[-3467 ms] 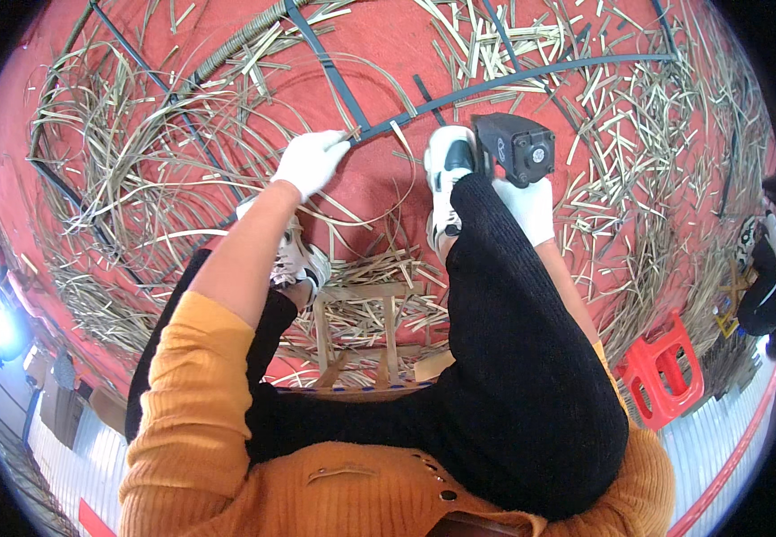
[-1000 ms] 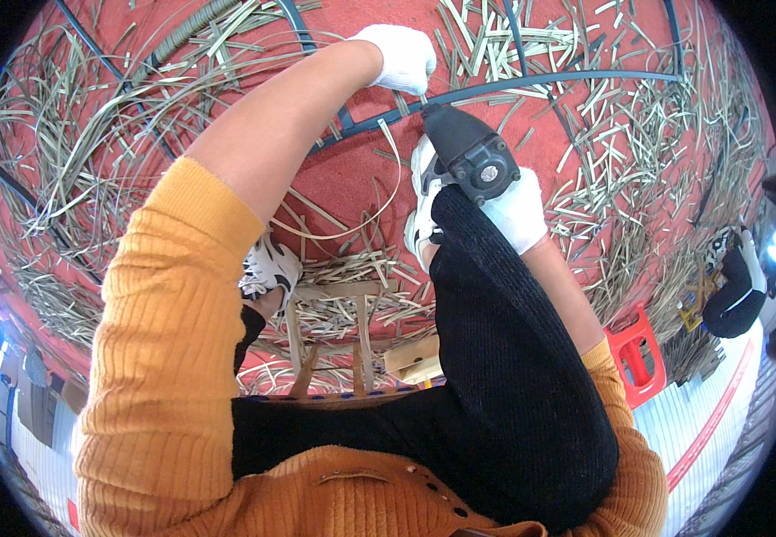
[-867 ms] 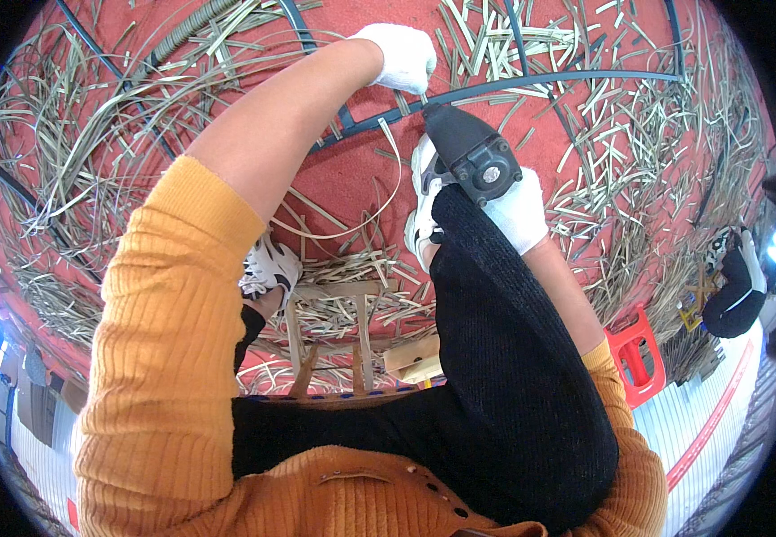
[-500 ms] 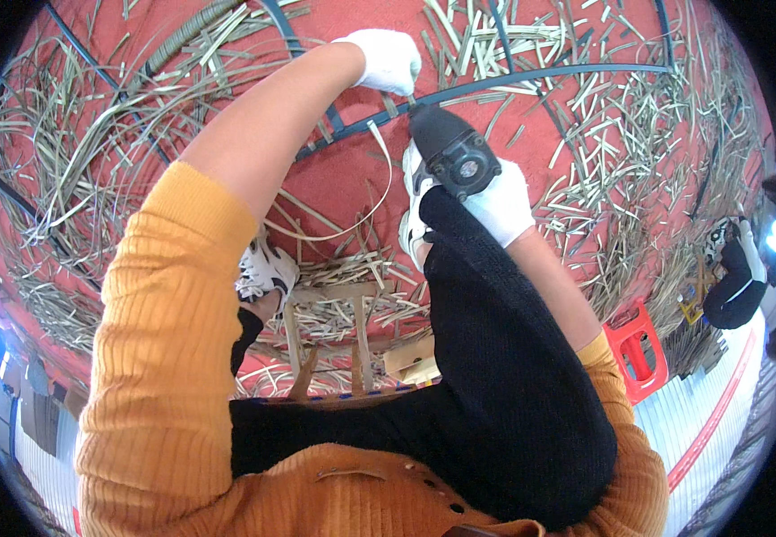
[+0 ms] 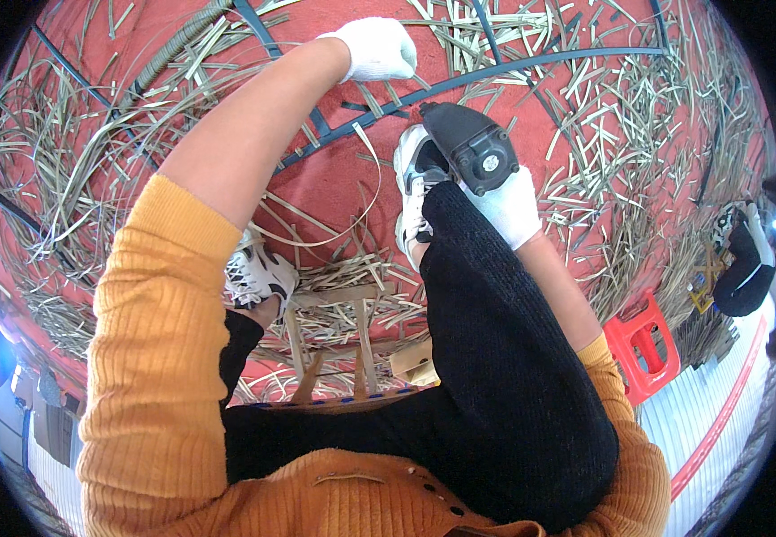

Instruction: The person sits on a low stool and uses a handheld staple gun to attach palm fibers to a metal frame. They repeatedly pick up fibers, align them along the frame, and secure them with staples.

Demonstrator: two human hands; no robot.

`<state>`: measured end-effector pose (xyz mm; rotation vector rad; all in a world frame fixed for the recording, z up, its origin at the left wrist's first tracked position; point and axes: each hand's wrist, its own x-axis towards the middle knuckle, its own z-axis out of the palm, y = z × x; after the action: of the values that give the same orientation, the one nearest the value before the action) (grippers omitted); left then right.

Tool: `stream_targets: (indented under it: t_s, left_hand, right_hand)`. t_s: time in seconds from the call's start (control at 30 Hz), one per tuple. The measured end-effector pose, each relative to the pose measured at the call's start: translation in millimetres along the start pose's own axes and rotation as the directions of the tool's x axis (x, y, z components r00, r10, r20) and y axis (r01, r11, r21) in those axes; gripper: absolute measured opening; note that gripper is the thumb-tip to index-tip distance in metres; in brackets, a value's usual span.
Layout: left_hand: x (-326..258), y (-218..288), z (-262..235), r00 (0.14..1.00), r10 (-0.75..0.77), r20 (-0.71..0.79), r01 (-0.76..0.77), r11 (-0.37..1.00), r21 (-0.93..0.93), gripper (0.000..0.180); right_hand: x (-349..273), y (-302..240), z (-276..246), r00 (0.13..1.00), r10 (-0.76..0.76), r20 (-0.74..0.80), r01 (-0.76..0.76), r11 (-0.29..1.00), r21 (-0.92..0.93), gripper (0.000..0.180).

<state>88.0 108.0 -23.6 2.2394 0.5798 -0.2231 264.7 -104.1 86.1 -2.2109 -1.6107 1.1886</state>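
A dark blue-grey frame (image 5: 518, 65) with thin curved bars lies across the floor, several short pale strips wrapped over one bar. My left hand (image 5: 377, 49), in a white glove, is closed just beyond that bar. Whatever its curled fingers may hold is hidden. My gloved right hand (image 5: 506, 208) grips a dark power tool (image 5: 473, 148) that looks like a staple gun; its handle is mostly covered. The tool's nose sits just on the near side of the bar, slightly apart from it. A long pale strip (image 5: 377, 183) hangs from the bar in a loop toward me.
Cut strips (image 5: 621, 170) litter the red floor on both sides. My shoes (image 5: 415, 174) stand close to the frame. A wooden stool-like piece (image 5: 365, 345) is between my legs, a red plastic stool (image 5: 643, 349) at right. Another person's dark-clothed leg (image 5: 746, 268) shows far right.
The tool's nose has drawn back from the bar. My left hand has moved away from the nose, up and left. The whole view has shifted slightly.
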Motion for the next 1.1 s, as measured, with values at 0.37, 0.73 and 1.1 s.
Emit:
stream_targets:
  t_s: [0.37, 0.73, 1.1]
  left_hand:
    - [13.0, 23.6, -11.4, 0.982, -0.095, 0.16, 0.051, 0.964, 0.26, 0.027]
    - [2.9, 19.1, -10.8, 0.989, -0.125, 0.085, 0.111, 0.982, 0.15, 0.028]
    - [7.4, 17.1, -6.7, 0.989, -0.104, 0.106, 0.087, 0.984, 0.157, 0.029]
  right_hand:
    - [1.2, 6.1, 2.2, 0.996, -0.087, -0.007, 0.087, 0.996, -0.023, 0.019]
    - [3.6, -2.9, -0.6, 0.997, -0.073, -0.025, 0.074, 0.997, 0.021, 0.019]
    - [6.8, -2.9, 1.7, 1.0, -0.029, 0.005, 0.029, 1.0, -0.002, 0.024]
